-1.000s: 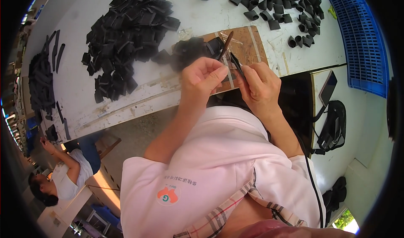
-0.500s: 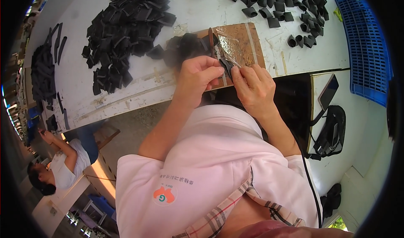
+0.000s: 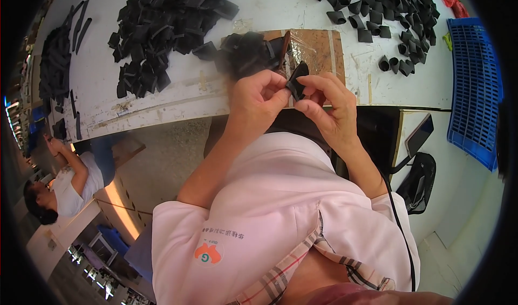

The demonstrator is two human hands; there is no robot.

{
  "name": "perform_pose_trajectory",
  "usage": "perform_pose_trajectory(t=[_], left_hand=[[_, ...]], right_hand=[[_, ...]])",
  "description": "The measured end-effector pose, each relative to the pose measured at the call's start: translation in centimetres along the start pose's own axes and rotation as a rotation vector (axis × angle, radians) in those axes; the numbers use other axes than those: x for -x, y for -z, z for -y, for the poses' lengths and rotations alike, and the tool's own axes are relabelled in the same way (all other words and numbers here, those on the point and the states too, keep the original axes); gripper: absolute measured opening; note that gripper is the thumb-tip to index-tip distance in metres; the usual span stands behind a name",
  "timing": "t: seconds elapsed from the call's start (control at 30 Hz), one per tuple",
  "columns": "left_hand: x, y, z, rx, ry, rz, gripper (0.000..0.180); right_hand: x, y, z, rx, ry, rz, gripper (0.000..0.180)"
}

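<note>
A small black fabric piece [image 3: 295, 83], folded like a short sleeve, is pinched between the thumb and fingers of my left hand [image 3: 258, 94]. My right hand [image 3: 330, 102] is just right of it, thumb and forefinger spread apart. Its forefinger tip appears to touch the piece's right side. Beneath and beyond lies a brown board [image 3: 329, 51] covered with clear tape. A thin reddish-brown strip [image 3: 286, 43] stands up from the board. Left of that strip sits a small heap of black pieces [image 3: 248, 54], partly blurred.
On the white table [image 3: 216, 97], a large pile of flat black pieces [image 3: 167, 24] lies left. Black tube-like pieces [image 3: 372, 13] are scattered at far right. Black strips [image 3: 54, 62] lie far left. A blue crate [image 3: 475, 89] stands right. A person [image 3: 81, 170] sits at lower left.
The black piece has turned more upright and its end has opened out. My right thumb and forefinger have moved apart. The whole view has shifted a little.
</note>
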State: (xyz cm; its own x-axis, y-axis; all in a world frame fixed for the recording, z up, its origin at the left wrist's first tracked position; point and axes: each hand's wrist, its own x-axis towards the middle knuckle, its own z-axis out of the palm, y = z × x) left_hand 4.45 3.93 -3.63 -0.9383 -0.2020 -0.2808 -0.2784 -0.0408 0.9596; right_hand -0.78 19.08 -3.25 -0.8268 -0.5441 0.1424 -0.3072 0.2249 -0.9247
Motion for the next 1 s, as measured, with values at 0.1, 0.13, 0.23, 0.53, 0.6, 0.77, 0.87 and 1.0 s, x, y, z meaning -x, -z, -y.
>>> perform_pose_trajectory(t=[0.1, 0.13, 0.23, 0.53, 0.6, 0.77, 0.87, 1.0], left_hand=[[0.7, -0.8, -0.6, -0.075, -0.095, -0.014, 0.002], [0.7, -1.2, -0.5, -0.079, -0.097, -0.009, 0.002], [0.7, -2.0, -0.1, -0.363, -0.294, -0.202, 0.003], [-1.1, 0.4, -2.1, 0.92, 0.233, 0.318, 0.015], [-1.1, 0.4, -1.9, 0.824, 0.229, 0.332, 0.017], [-0.6, -0.8, -1.9, 0.088, -0.395, -0.167, 0.012], [-1.0, -0.3, -3.3, 0.239, -0.402, -0.193, 0.013], [-3.0, 3.2, -5.4, 1.15, 0.072, 0.533, 0.019]], right_hand=[[-0.4, -0.7, -0.9, 0.048, 0.146, -0.071, 0.02], [-0.5, -0.8, -0.7, 0.047, 0.147, -0.079, 0.02], [-0.7, -1.8, -0.2, 0.319, 0.314, -0.203, 0.015], [-0.4, -1.5, -0.6, -0.484, -0.313, -0.179, 0.005], [-0.4, -1.3, -0.6, -0.729, -0.401, -0.178, 0.005], [-0.8, -1.8, 0.6, -1.383, -0.521, -0.032, 0.011], [-1.9, -1.1, 2.8, -1.144, -0.474, -0.017, 0.019], [-4.6, 0.0, 6.4, -0.737, -0.274, 0.03, 0.027]])
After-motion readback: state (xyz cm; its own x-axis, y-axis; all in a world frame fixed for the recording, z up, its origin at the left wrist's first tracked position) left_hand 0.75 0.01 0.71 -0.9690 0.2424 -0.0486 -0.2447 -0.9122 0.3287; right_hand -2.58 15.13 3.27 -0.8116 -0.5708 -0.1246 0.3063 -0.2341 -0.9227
